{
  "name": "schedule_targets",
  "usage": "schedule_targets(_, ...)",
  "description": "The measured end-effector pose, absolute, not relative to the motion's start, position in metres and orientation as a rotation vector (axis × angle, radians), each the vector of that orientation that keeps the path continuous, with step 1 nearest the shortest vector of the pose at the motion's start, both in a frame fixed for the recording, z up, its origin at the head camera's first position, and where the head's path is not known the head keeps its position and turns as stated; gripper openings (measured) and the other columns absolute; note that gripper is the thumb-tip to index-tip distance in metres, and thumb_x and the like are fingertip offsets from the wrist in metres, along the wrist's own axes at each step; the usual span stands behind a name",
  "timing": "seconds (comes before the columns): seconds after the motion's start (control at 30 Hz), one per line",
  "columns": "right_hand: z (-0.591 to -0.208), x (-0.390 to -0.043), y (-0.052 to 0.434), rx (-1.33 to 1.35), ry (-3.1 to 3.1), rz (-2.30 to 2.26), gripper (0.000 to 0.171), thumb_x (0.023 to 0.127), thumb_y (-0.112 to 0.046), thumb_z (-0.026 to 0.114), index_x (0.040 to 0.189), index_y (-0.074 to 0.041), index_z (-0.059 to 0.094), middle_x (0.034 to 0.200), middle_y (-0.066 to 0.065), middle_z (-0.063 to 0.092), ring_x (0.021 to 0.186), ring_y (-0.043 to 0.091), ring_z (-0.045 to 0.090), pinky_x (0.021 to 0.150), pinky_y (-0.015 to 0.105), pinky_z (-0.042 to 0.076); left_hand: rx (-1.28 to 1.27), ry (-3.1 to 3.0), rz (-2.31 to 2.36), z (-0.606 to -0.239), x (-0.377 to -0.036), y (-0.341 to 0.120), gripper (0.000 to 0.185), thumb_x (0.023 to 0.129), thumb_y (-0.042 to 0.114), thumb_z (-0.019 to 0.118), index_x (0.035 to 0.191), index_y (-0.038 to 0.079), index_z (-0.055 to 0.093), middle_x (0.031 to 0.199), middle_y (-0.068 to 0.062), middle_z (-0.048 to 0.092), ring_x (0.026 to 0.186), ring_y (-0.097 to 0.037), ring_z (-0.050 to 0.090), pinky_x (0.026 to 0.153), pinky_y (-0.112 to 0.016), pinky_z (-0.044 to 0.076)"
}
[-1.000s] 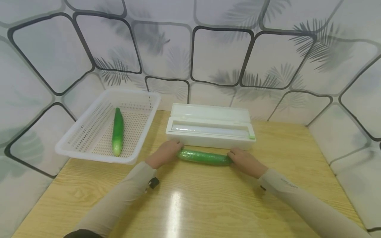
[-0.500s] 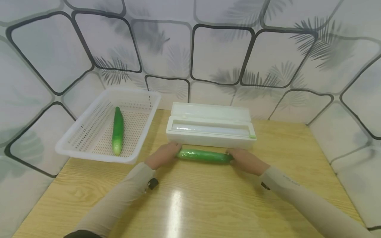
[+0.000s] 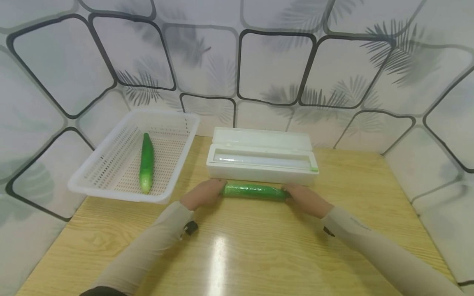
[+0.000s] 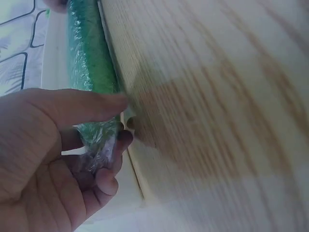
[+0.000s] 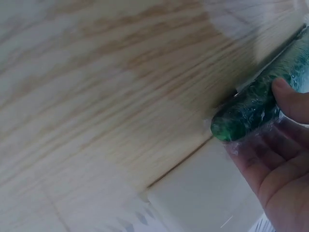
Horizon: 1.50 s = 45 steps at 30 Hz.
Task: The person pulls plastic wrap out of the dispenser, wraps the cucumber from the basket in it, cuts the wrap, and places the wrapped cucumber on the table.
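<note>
Holding the wrapped cucumber [image 3: 254, 191] at both ends, we keep it on the table [image 3: 237, 255], pressed against the front wall of the white dispenser [image 3: 262, 160]. Our left hand [image 3: 203, 193] curls thumb and fingers round the left end, where loose film bunches in the left wrist view; our right hand [image 3: 303, 198] closes likewise on the right end, with film trailing over the palm in the right wrist view. Risk one: the film tails at the ends may spring open if either grip slackens, since nothing visible seals them. Risk two: squeezing harder to hold the film could tear it, as it looks thin and crinkled. Risk three: the smooth film may let the cucumber roll or slide out of the fingers. Risk four: pushing forward could shift the dispenser, which appears light, toward the wall. A second cucumber [image 3: 146, 163] lies unwrapped in the basket [image 3: 111, 190], well apart from both hands.
</note>
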State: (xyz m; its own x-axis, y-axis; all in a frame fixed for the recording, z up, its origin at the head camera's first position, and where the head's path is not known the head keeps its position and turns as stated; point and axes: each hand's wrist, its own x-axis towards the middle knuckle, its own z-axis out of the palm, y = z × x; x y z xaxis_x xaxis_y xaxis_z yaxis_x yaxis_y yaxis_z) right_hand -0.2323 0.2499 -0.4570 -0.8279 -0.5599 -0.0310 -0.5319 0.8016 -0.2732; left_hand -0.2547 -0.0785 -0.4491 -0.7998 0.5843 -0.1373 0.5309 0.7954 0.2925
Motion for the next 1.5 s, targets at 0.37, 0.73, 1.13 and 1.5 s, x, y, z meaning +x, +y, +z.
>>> schedule_targets(0.37,-0.458,-0.232,0.252,-0.913,2.895,-0.333,0.045,0.083,-0.013,0.069,0.121,0.002,0.052,0.112,0.015,0.061,0.102,0.028,0.062,0.091,0.042,0.052,0.907,2.837,0.399,-0.445,-0.253,-0.077,0.023,0.095,0.005,0.045,0.115,0.000,0.057,0.106,-0.016,0.057,0.093,-0.026,0.060,0.080,-0.037,0.054)
schedule_targets(0.73,-0.454,-0.233,0.256,-0.882,2.914,-0.434,0.042,0.082,-0.006,0.066,0.121,0.002,0.054,0.114,0.018,0.063,0.106,0.033,0.061,0.094,0.048,0.049,0.928,2.873,0.593,-0.444,-0.254,-0.074,0.020,0.096,0.008,0.045,0.111,0.004,0.058,0.104,-0.015,0.066,0.102,-0.027,0.062,0.092,-0.039,0.051)
schedule_targets(1.13,-0.451,-0.232,0.254,-0.922,2.915,-0.447,0.037,0.082,-0.008,0.067,0.116,0.000,0.057,0.106,0.012,0.065,0.099,0.028,0.062,0.090,0.044,0.051,0.501,2.750,0.973,-0.447,-0.255,-0.069,0.025,0.099,0.023,0.038,0.105,0.002,0.050,0.091,-0.009,0.057,0.083,-0.020,0.055,0.076,-0.034,0.051)
schedule_targets(1.5,-0.451,-0.231,0.255,-0.938,2.922,-0.488,0.036,0.079,-0.006,0.070,0.113,0.001,0.060,0.105,0.013,0.066,0.097,0.027,0.062,0.088,0.043,0.052,1.112,3.057,0.573,-0.450,-0.252,-0.076,0.012,0.090,-0.001,0.048,0.097,0.001,0.059,0.095,-0.014,0.064,0.091,-0.029,0.062,0.084,-0.038,0.054)
